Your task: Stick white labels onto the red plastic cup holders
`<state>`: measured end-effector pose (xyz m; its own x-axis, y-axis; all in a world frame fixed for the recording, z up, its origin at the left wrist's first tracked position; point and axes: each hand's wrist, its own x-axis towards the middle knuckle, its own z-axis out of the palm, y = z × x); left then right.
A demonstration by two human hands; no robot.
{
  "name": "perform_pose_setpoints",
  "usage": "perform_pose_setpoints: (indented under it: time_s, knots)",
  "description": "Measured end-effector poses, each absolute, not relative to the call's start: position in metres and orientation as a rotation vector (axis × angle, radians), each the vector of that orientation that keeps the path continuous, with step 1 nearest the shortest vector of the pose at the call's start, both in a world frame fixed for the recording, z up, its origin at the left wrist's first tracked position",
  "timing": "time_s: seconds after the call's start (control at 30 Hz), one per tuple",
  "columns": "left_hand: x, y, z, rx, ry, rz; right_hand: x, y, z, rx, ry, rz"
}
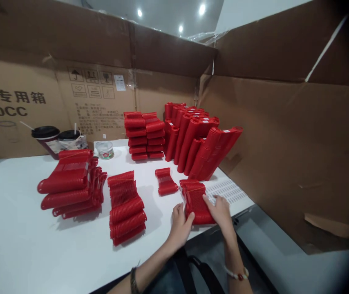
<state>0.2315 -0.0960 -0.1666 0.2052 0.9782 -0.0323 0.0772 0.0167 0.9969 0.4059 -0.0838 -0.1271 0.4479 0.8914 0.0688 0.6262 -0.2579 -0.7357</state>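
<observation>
A bundle of red plastic hangers (195, 199) lies near the front right edge of the white table (24, 228). My left hand (179, 224) presses against its left side with the fingers together. My right hand (220, 209) rests on its right side, fingers laid over the top. Both hands clasp this bundle between them. A smaller red stack (166, 181) lies just behind it.
More red hanger stacks sit at the left (72, 183), the centre (126, 207) and the back (145, 134), with tall leaning rows (202, 141) at the back right. A label sheet (228, 191), two lidded cups (47, 139) and a small tub (104, 150) are on the table. Cardboard walls (285, 134) surround it.
</observation>
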Motion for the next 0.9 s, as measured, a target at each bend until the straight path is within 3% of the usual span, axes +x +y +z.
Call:
perform_pose_setpoints:
  time_s: [0.13,0.23,0.5,0.9]
  knots:
    - [0.175,-0.135,-0.153,1.588,0.949,0.900,0.356,-0.069,-0.092,-1.922,-1.551,0.104]
    - [0.142,-0.149,-0.148,1.795,0.882,0.826,0.302,-0.036,-0.081,-2.060,-1.950,0.285]
    - [0.113,-0.151,-0.160,1.993,0.858,0.666,0.261,0.033,-0.123,-2.373,-1.943,0.565]
    - [0.101,-0.145,-0.173,1.895,0.883,0.692,0.242,0.072,-0.124,-2.243,-1.906,0.576]
